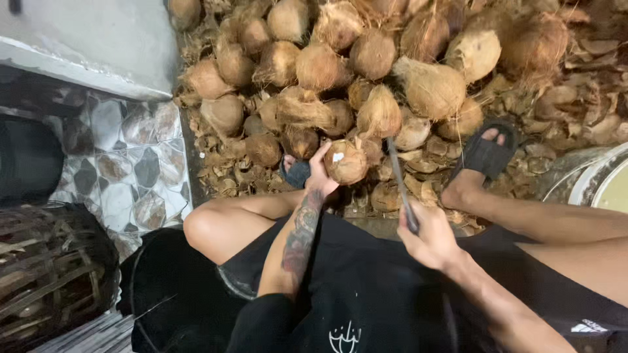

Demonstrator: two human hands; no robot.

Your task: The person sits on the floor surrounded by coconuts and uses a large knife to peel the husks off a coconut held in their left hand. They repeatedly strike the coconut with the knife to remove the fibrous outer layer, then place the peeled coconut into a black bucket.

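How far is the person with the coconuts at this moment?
Done: broken husk and shell pieces cover the floor around the feet. In hand: the left hand holds one coconut with a small white chipped spot, and the right hand grips a long blade raised beside it. Left: a big heap of brown, hairy coconuts lies behind, apparently still whole.

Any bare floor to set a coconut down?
Tiled floor between the woven basket, grey ledge and left knee. Crowded ahead: coconut pile, husk scraps around both feet. Left hand holds coconut; right hand the blade.
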